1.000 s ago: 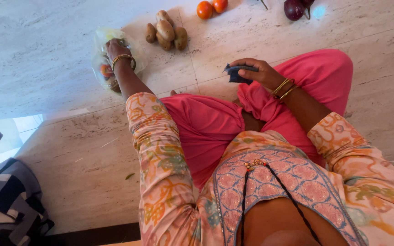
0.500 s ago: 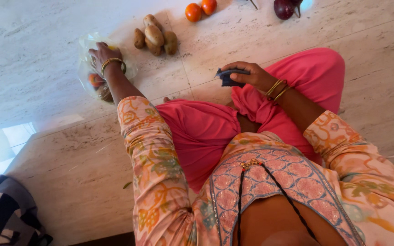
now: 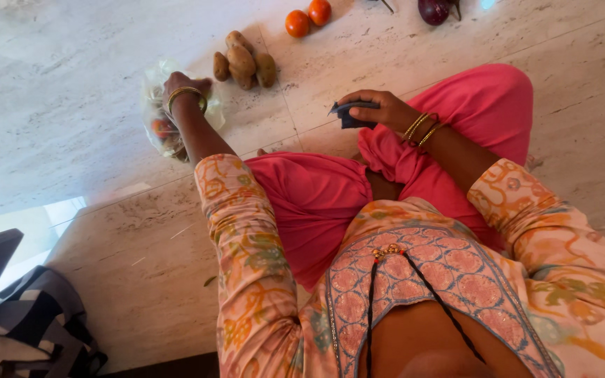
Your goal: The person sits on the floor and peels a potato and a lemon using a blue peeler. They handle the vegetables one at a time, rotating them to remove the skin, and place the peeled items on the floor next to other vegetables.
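Observation:
I sit on a pale stone floor with pink trousers on my folded legs. My left hand (image 3: 182, 87), with a gold bangle at the wrist, reaches into a clear plastic bag (image 3: 157, 119) of vegetables lying on the floor; its fingers are mostly hidden. My right hand (image 3: 379, 109) rests above my right knee and grips a small dark blue object (image 3: 350, 114). A pile of brown potatoes (image 3: 242, 60) lies just right of the bag.
Two orange-red tomatoes (image 3: 308, 17) lie at the top edge, and a dark purple aubergine (image 3: 434, 10) lies further right. A black-and-white striped cloth (image 3: 29, 325) is bunched at the lower left, beside a bright patch of light.
My left hand has shifted slightly inside the plastic bag. The right hand still holds the dark blue object in the same place. The view has swayed a little.

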